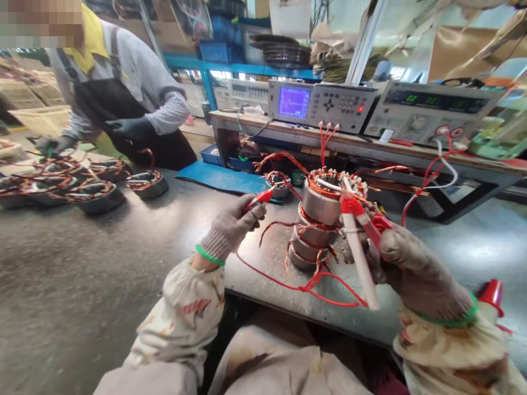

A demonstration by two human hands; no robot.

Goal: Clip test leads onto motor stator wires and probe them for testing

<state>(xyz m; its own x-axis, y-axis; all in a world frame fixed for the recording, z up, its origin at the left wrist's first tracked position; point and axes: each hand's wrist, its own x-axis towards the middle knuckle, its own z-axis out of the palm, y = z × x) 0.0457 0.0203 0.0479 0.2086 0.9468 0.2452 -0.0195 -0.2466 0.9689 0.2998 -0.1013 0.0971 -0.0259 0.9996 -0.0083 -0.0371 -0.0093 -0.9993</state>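
My gloved left hand point(236, 224) is closed on a red test clip point(265, 196), its tip pointing right toward the stators. A thin red lead runs from that side across the table. In the middle stands a stack of stators point(319, 206) with copper windings and loose wire ends. At its right side my gloved right hand point(405, 263) is closed around a red-handled clip point(376, 227). The clip's far end reaches the upper winding. A white tube-like rod point(362, 266) with a red band slants down in front of this hand; whether the hand grips it too, I cannot tell.
Behind the stack, a wooden shelf point(247, 123) carries a tester with a lit screen point(293, 102) and another meter point(432, 112). Several stators point(96, 196) lie at left near a co-worker point(123, 82) in dark gloves. A blue mat point(218, 178) and small stator point(278, 184) lie behind.
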